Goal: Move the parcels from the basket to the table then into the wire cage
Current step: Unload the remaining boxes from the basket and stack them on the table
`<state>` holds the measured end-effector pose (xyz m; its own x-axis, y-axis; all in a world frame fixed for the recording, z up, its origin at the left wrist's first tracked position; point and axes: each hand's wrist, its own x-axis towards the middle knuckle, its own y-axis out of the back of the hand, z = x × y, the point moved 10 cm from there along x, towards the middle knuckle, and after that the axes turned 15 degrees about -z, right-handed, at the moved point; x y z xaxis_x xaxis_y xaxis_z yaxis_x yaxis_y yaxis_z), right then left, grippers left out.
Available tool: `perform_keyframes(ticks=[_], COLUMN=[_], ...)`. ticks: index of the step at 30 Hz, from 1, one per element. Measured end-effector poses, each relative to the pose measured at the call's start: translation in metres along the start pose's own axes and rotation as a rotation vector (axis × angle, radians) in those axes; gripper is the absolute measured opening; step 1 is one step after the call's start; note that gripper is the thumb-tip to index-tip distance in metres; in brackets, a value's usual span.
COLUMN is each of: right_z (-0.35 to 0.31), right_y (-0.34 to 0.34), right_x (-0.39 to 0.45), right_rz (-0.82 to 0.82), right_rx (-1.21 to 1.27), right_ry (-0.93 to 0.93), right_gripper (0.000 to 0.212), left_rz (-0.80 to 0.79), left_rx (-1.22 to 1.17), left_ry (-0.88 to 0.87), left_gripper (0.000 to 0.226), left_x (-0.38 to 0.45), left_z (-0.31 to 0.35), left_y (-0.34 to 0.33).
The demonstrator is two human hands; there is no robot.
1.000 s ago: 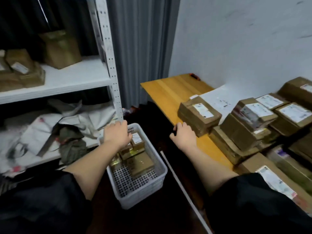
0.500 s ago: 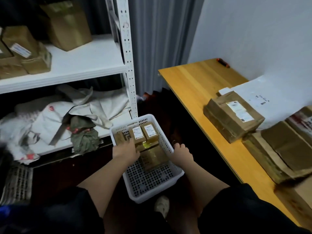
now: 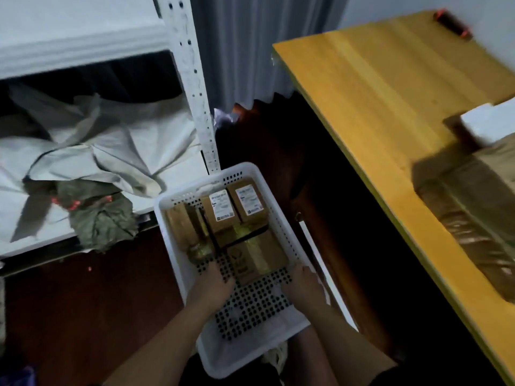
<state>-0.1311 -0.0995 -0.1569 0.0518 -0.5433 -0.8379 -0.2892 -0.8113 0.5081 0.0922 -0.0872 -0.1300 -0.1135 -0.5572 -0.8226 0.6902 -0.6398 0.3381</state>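
I'm reaching both hands into the basket (image 3: 178, 240), where several parcels (image 3: 257, 257) are still lying. My left hand (image 3: 214, 285) and right hand (image 3: 302, 285) are curling at the nearest parcel's corners; whether they're gripping, I cannot tell. One parcel (image 3: 473, 207) is sitting on the table (image 3: 376, 93); no wire cage is showing.

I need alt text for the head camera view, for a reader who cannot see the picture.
Two bare hands, left hand and right hand, reach into a white perforated basket on the floor that holds several brown cardboard parcels. A wooden table stands to the right, and a white shelf to the left.
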Motion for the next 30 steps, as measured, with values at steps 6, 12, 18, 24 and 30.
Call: perform_keyframes(ticks=[6,12,18,24,30], right_z=[0.025,0.037,0.053,0.053,0.067], right_y=[-0.067,-0.103,-0.107,-0.117,-0.128], right_x=[0.123,0.234,0.304,0.324,0.316], right_rz=[-0.106,-0.099,-0.011,0.054,0.127], right_rx=[0.213,0.356,0.277,0.228,0.354], right_ry=[-0.046,-0.062,-0.124,-0.231,-0.353], right_gripper=[0.064,0.073,0.081,0.083,0.101], left_rz=[-0.143,-0.176,-0.163,-0.224,-0.128], left_rx=[-0.454,-0.526,-0.568,-0.829,-1.018], left_ry=[0.119,0.312,0.371,0.413,0.545], left_gripper=[0.071,0.062,0.058,0.06,0.063], left_x=[0.144,0.242,0.312,0.348,0.334], left_z=[-0.081,-0.138,-0.163,-0.161,-0.182], left_y=[-0.044,-0.082,-0.11,-0.142,-0.16])
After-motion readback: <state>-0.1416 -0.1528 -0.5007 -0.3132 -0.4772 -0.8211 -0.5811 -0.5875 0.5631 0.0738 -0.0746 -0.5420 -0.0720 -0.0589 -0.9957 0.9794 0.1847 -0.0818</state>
